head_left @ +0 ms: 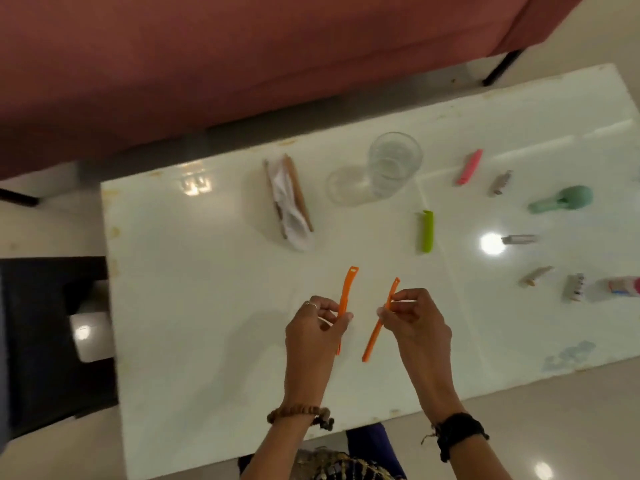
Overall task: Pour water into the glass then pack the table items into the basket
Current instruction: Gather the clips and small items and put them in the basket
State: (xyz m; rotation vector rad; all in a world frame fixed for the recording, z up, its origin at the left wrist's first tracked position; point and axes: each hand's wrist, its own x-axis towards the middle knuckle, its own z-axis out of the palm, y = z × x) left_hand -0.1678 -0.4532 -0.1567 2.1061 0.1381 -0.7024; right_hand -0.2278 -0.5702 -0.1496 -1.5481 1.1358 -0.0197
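Head view: left hand [317,323] and right hand [414,318] each pinch an orange strip [346,299] upright above the table [207,271].

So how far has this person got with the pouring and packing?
The pouring looks done: the glass holds water. Packing has barely begun. The left hand holds one orange stick and the right hand another orange stick. Still lying on the table are the napkin holder, green tube, pink piece, green scoop and other small items. No basket is in view.
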